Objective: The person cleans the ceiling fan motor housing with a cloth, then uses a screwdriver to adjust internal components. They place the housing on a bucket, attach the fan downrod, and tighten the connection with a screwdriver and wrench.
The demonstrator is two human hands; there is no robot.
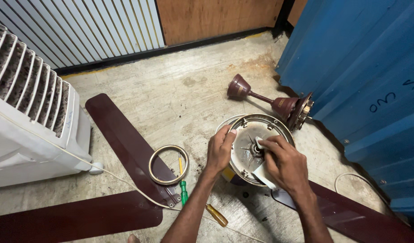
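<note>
Gripping the near-left rim of a round fan motor cover [249, 150] with the left hand [219, 150], fingers curled over the edge, thumb inside; pressing a white cloth [261, 171] into the cover's hub with the right hand [285, 164], fingers closed on the rag. Sitting on the concrete floor [180, 90] straight ahead of both forearms, tilted a little toward the camera, open face up, hub under the right fingertips, so nearer the right hand at centre and the left at the rim. No long axis to the disc itself; beyond it, though, a maroon downrod with canopy cup [261, 96] lying on its side, pointing from upper left to lower right. Counting: three maroon fan blades [126, 144] spread flat, one brass-coloured ring [168, 164] resting on a blade left of the left wrist, two screwdrivers, a green-handled one [183, 189] and an amber-handled one [216, 215]. Also one white air cooler [31, 117] at far left and blue metal sheeting [364, 67] at right.
</note>
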